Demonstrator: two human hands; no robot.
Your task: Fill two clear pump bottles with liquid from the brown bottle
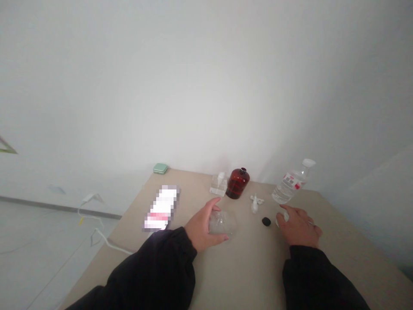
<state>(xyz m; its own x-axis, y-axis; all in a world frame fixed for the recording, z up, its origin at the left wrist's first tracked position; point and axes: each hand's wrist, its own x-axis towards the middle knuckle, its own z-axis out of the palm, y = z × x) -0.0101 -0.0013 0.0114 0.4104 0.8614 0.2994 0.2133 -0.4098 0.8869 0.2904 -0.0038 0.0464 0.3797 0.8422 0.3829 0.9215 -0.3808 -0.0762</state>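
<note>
My left hand (206,226) curves its thumb and fingers round a clear, see-through container (223,224) that lies low on the table; its exact kind is hard to make out. To the right, my right hand (298,226) has its fingers bent over a small white thing (281,218), mostly hidden beneath them. Just left of that hand is a small black cap (266,221). Behind it lies a white pump head (254,203). A dark red-brown bottle (238,184) with an uncovered neck stands between the hands, farther back. Beyond my right hand stands a water bottle (289,185) with a white cap.
A clear square bottle with a white top (219,185) stands beside the brown bottle. A lit phone (161,209) lies at the left, near a white cable (112,245). At the back left corner of the table (238,271) sits a green tin (160,168). The wall rises behind.
</note>
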